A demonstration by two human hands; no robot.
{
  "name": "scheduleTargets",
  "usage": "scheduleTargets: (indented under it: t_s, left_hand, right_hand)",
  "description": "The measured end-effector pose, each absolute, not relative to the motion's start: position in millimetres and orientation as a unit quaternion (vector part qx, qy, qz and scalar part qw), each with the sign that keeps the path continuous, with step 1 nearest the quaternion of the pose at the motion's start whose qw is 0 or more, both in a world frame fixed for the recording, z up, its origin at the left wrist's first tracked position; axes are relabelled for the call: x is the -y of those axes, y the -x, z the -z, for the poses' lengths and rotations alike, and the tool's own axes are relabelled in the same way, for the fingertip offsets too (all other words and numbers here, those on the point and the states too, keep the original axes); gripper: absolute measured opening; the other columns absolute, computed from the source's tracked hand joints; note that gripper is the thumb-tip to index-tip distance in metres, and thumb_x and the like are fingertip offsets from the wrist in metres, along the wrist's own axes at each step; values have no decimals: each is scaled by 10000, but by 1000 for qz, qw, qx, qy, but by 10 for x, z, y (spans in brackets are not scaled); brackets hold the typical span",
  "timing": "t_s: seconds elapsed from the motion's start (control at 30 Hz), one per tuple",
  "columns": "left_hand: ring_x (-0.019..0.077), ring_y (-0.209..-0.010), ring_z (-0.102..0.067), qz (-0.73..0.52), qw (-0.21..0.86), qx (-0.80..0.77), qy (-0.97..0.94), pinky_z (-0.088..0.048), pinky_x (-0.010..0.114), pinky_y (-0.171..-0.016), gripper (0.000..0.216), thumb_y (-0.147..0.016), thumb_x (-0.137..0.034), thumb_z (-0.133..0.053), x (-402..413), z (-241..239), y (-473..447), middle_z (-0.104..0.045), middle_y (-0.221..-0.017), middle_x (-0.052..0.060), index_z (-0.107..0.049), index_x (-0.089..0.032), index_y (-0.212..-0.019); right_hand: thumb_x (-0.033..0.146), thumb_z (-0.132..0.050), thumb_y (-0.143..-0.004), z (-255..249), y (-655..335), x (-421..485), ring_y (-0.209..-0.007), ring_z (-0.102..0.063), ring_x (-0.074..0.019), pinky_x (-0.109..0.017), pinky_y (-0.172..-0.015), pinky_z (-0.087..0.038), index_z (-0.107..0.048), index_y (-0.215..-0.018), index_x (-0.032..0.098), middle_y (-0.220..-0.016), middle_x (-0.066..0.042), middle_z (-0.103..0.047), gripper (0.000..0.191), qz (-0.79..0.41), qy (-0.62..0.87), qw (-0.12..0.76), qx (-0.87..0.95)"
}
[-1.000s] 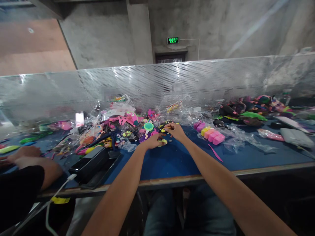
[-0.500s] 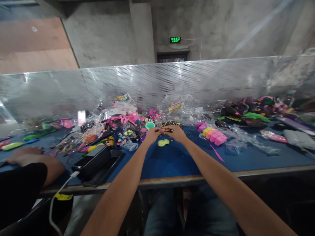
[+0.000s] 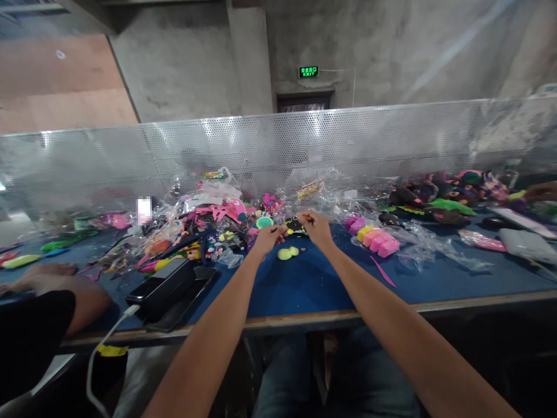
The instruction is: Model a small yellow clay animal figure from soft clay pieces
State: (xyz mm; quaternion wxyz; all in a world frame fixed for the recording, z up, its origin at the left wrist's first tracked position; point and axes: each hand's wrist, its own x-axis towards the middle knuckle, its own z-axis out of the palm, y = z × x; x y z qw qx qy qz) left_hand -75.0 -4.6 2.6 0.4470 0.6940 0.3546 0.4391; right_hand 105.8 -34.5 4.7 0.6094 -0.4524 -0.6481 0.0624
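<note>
My left hand (image 3: 268, 239) is closed in a pinch just left of a dark piece with yellow spots (image 3: 296, 225). Whatever its fingertips hold is too small to name. To the right of that piece, my right hand (image 3: 317, 227) is raised a little, thumb and fingers pressed together; what may be in them is hidden. A pale yellow-green lump, like soft clay, (image 3: 285, 253) made of two rounded parts lies on the blue table (image 3: 300, 290) below the hands. Beside it sits a tiny grey bit (image 3: 303, 249). A round green-and-yellow piece (image 3: 264, 222) lies behind my left hand.
Left stands a black device (image 3: 163, 284) with a white cable. Colourful pieces and plastic bags (image 3: 217, 197) pile up along the perforated metal screen (image 3: 261, 142). Pink and yellow blocks (image 3: 380, 241) and a pink stick (image 3: 383, 271) lie right. Another person's arm (image 3: 65, 290) rests far left.
My hands have moved apart: the right one up and to the right, the left one slightly left. The spotted piece between them shows more. Another person's hand has appeared at far right.
</note>
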Motion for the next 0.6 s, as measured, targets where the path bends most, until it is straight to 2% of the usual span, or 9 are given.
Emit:
scheduleTargets:
  t_s: [0.07, 0.13, 0.2, 0.33, 0.47, 0.6]
  left_hand:
    - [100, -580, -533, -458, 440, -364, -681, -399, 223, -551, 431, -672, -534, -645, 46, -40, 764, -648, -729, 31, -680, -136, -833]
    - [100, -592, -532, -479, 431, -369, -670, -414, 230, -573, 447, -638, -503, -687, 47, -50, 776, -645, -730, 18, -691, -143, -903]
    - [100, -605, -531, -493, 424, -365, -667, -423, 233, -584, 469, -602, -463, -727, 47, -52, 784, -642, -737, 11, -694, -146, -945]
    - [84, -582, -500, -497, 418, -355, -673, -414, 222, -562, 486, -609, -432, -729, 34, -37, 784, -608, -704, -1, -689, -136, -993]
    - [67, -511, -435, -469, 432, -336, -693, -390, 212, -533, 506, -691, -467, -649, 31, -24, 767, -509, -576, -37, -663, -120, -1059]
    - [83, -528, -467, -450, 417, -336, -715, -403, 214, -532, 488, -719, -538, -596, 52, -25, 750, -518, -575, -26, -680, -136, -981]
  right_hand:
    - [401, -504, -827, -61, -1178, 313, -779, -645, -199, -316, -727, -505, -687, -957, 165, -874, -67, -709, 326, -37, 476, 653, 588]
    - [384, -518, -812, -54, -1306, 274, -781, -643, -201, -315, -735, -497, -703, -899, 175, -863, -63, -713, 293, 0, 505, 641, 578]
    - [344, -547, -790, -23, -1405, 237, -707, -636, -187, -296, -691, -488, -718, -790, 188, -759, -49, -710, 231, 3, 550, 570, 610]
    - [249, -650, -692, 73, -1453, 193, -470, -555, -117, -228, -525, -446, -715, -702, 198, -533, 18, -636, 84, -109, 592, 399, 691]
    - [242, -748, -596, 125, -1388, 204, -417, -516, -98, -220, -481, -434, -686, -600, 192, -487, 35, -603, 80, -148, 590, 351, 712]
    - [320, -704, -684, 125, -1335, 245, -356, -495, -99, -233, -430, -433, -668, -592, 179, -486, -1, -622, 172, -204, 602, 308, 708]
